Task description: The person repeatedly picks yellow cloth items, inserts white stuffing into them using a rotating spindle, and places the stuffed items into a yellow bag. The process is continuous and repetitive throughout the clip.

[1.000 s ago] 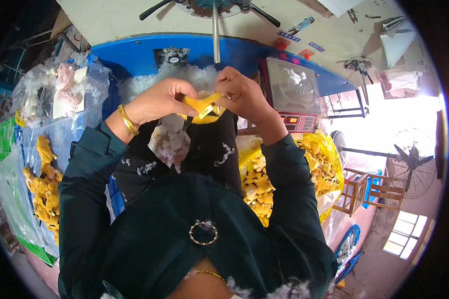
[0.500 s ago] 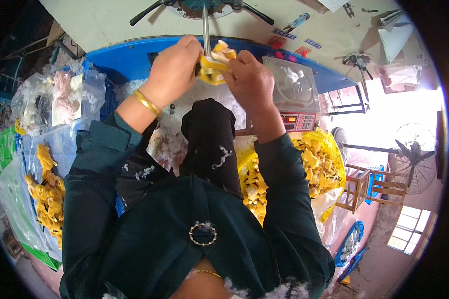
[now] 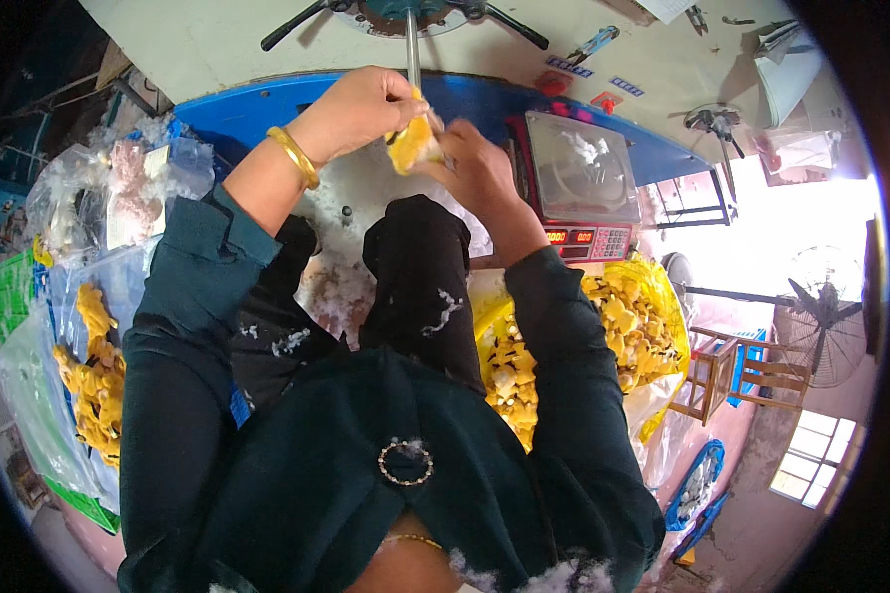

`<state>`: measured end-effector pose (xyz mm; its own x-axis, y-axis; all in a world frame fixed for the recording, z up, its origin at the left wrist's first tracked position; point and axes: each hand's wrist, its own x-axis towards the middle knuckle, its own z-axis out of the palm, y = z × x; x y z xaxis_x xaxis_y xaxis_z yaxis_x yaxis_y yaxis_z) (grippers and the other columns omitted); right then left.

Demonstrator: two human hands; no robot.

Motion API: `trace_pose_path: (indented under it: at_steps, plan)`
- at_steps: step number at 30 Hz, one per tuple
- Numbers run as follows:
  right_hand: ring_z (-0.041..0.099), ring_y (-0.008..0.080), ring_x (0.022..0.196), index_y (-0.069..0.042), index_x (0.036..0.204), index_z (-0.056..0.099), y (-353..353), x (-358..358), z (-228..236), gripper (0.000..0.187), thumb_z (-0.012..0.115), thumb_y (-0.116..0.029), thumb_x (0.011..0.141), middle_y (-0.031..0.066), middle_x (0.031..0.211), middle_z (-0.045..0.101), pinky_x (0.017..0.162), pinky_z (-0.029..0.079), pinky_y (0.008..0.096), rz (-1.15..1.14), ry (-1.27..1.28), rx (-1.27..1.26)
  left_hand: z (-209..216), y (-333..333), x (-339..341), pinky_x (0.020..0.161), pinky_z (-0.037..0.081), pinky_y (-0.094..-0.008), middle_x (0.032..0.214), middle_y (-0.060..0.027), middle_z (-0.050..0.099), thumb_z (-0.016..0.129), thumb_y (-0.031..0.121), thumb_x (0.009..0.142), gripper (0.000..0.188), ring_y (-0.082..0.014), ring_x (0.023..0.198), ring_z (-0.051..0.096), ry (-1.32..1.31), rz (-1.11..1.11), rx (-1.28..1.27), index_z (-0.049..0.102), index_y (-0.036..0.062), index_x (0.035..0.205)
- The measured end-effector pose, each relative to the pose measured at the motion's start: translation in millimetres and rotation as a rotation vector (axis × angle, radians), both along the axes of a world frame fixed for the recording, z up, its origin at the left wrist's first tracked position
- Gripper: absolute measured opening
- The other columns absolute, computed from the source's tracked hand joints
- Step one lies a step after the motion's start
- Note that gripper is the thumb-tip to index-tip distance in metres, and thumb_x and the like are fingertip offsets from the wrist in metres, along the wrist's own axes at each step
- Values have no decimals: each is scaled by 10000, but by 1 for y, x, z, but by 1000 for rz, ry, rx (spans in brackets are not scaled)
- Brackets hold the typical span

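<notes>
In front of the metal tube my left hand is closed, its thumb and fingers pinching a small yellow and white plush toy. From the other side, the curled fingers of my right hand grip the same toy. The toy's top edge lies right by the tube's lower end; whether the tube goes inside it, I cannot tell. Dark patches show on the yellow fabric. Between my hands and my lap lies loose white stuffing fluff.
A red digital scale with a clear tray stands at right. Yellow plush pieces fill a yellow bag beside my right arm; more lie in a plastic-lined container at left. Black handles flank the tube's base. Pliers rest on the worktop.
My right hand has shifted slightly left and down, closer to my left hand. The plush toy has turned and now hangs more upright between them.
</notes>
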<state>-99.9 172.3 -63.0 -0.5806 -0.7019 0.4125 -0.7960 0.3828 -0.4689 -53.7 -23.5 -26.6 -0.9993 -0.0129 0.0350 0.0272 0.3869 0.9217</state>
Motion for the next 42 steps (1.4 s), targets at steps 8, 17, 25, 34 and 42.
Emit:
trace_pose_path:
  at_steps: [8,17,25,34,42]
  plan:
    - [585,409,666,37,743,630,-32,12,61,403,604,-347,864,244,677,576,590,438,450,-61,-346,-46,15,-24,-48,549,431,-284,620,-47,601,657,215,830,253,-105,570,524,116,53,-328,641,-24,750]
    - [533,271,509,22,669,606,-29,31,50,418,774,-358,714,145,591,570,509,422,361,-263,-422,-92,15,1,-8,516,414,-331,589,-120,561,659,201,829,251,-212,525,528,216,79,-371,592,-2,697]
    - [485,132,553,4,730,604,-9,23,25,282,775,-219,707,55,618,544,528,419,299,-103,-459,-192,14,23,23,502,400,-352,616,-137,550,649,207,837,261,-295,528,503,267,131,-433,546,18,691]
    - [558,128,680,-55,984,632,-27,-34,10,331,748,-63,674,43,779,581,622,456,275,-9,-290,-408,2,5,11,497,377,-279,575,-39,532,691,375,834,431,-106,525,455,166,143,-331,516,30,642]
    - [573,288,561,-80,760,552,-33,52,-4,310,760,-309,739,74,626,531,511,442,392,-297,248,-354,5,10,15,435,366,-241,506,-47,506,683,435,826,477,-82,446,441,-21,124,-37,600,7,630]
